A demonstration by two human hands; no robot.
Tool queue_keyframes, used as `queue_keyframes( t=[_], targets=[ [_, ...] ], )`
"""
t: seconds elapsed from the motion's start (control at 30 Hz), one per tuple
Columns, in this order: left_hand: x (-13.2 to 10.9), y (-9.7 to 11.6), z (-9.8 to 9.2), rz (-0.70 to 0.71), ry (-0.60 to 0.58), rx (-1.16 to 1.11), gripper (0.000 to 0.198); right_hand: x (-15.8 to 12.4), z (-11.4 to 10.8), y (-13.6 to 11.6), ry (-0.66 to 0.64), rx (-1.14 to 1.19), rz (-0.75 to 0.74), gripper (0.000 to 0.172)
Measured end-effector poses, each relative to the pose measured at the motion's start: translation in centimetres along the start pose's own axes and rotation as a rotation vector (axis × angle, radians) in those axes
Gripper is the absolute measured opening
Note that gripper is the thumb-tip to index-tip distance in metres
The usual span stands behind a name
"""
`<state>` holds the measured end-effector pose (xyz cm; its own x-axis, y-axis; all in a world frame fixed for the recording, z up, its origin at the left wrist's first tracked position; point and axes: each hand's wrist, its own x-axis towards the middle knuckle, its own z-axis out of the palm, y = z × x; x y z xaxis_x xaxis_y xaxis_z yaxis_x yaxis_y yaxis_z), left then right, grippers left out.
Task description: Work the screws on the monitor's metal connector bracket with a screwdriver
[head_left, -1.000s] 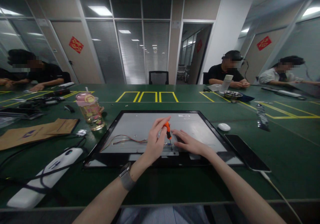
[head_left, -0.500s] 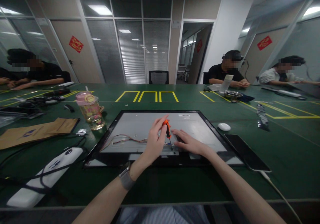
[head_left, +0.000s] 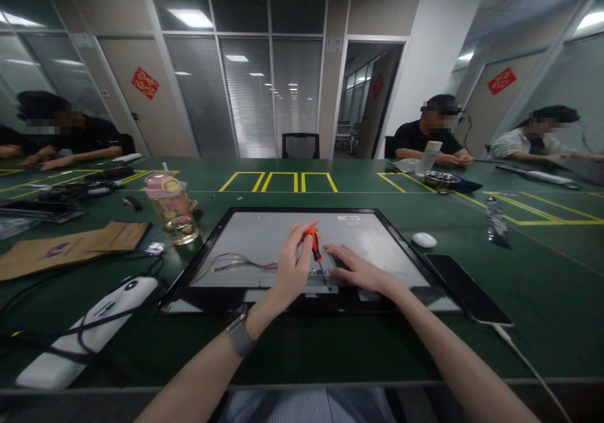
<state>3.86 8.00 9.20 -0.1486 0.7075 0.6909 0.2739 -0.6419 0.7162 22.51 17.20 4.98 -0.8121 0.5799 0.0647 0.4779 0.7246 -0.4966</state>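
An orange and black screwdriver (head_left: pixel 313 242) is gripped in my left hand (head_left: pixel 293 256), its shaft slanting down to the lower middle of a flat display panel (head_left: pixel 264 234). The tip meets a small strip with a connector (head_left: pixel 321 273) near the panel's black lower border; the exact contact point is too small to make out. My right hand (head_left: pixel 352 264) lies on the panel just right of the shaft, fingers stretched out and apart. Thin coloured wires (head_left: pixel 240 259) run across the grey back, left of my left hand.
Left of the panel stand a pink-lidded bottle (head_left: pixel 172 212), a brown paper envelope (head_left: pixel 70 247) and a white power strip (head_left: pixel 89 332) with black cables. To the right lie a white earbud case (head_left: pixel 424 240) and a phone (head_left: pixel 465 287) with a cable. Several people sit across the table.
The screwdriver handle has turned slightly in my left hand and leans a little differently. My right hand stays in place.
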Motion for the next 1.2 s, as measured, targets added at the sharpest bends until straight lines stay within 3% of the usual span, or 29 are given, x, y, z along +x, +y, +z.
queue_keyframes(
  t=[0.1,0.23,0.4,0.67,0.83,1.0,1.2],
  targets=[
    [0.06,0.13,0.01,0.005,-0.025,0.008,0.026,-0.04,-0.02,-0.11,0.007,0.003,0.001,0.061],
    [0.09,0.04,0.06,0.021,0.028,0.080,0.018,-0.10,-0.04,-0.18,0.005,0.005,0.007,0.062],
    [0.00,-0.16,-0.04,-0.056,-0.011,-0.030,0.029,-0.08,0.08,0.07,0.012,0.011,0.010,0.061],
    [0.13,-0.14,0.05,0.006,0.050,0.092,0.021,-0.07,-0.12,-0.17,0.000,0.004,-0.001,0.061],
    [0.05,0.09,-0.03,-0.027,0.003,-0.008,0.029,-0.06,-0.11,-0.15,0.017,0.012,-0.017,0.059],
    [0.10,-0.02,-0.04,0.019,-0.001,0.071,0.022,-0.07,-0.12,-0.28,0.008,0.021,-0.006,0.061],
    [-0.01,0.11,-0.04,-0.019,-0.021,0.023,0.030,-0.12,-0.22,-0.33,0.004,0.010,0.005,0.061]
  ],
)
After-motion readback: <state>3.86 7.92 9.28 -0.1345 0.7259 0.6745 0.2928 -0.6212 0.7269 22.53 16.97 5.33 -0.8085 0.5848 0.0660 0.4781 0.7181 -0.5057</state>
